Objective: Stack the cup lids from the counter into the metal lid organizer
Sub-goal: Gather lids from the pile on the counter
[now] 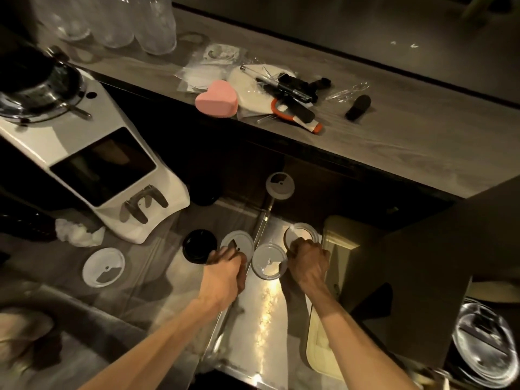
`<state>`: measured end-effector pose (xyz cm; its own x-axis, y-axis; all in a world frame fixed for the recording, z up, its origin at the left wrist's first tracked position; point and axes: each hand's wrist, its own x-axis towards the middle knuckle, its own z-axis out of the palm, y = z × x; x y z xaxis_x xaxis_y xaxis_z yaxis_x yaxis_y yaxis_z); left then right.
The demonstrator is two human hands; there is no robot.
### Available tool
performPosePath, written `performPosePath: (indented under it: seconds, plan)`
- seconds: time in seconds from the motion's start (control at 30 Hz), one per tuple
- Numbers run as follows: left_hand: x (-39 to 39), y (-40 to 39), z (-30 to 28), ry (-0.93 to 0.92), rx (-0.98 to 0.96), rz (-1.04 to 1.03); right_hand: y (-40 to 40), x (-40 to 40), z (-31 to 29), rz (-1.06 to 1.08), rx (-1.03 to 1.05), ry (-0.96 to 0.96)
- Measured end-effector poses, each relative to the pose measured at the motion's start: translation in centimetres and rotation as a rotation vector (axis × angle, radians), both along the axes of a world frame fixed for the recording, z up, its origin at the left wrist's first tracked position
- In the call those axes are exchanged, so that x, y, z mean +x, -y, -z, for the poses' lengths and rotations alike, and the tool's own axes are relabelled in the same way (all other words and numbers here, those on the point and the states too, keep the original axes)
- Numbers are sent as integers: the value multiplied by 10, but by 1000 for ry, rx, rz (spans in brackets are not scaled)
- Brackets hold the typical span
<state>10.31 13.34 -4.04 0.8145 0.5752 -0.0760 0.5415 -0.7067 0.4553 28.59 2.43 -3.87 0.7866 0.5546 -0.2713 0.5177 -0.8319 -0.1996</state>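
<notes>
Reaching over the steel counter (264, 313), my left hand (225, 273) curls its fingers on a clear lid (237, 243) beside a black lid (199, 245); my right hand (308, 261) grips another clear lid (301, 235). A third lid (268, 261) lies between them, a fourth (103, 267) well left.

Up and to the left of the fingers stands a white machine (92, 153) with a dark screen, a crumpled white tissue (78, 233) at its base. On the raised ledge well beyond the fingers lie a pink heart-shaped object (216, 100), black pens (289, 87), an orange-handled tool (295, 114) and a small black cylinder (358, 107). Clear glasses (135, 21) stand far off to the left.
</notes>
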Motion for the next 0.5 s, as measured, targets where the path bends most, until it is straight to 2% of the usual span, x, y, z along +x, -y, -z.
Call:
performPosePath:
  seconds: [0.13,0.27,0.37,0.5]
  plan:
    - [-4,10,-2,214,-37,31,13,-12,0,-25,192,87]
    - [-5,17,7,69,-68,122,25,-38,-1,-186,334,104]
    - [-5,22,12,-26,-79,116,34,-48,8,-287,317,78]
    - [-4,19,11,-64,-35,112,36,-53,9,-280,264,70]
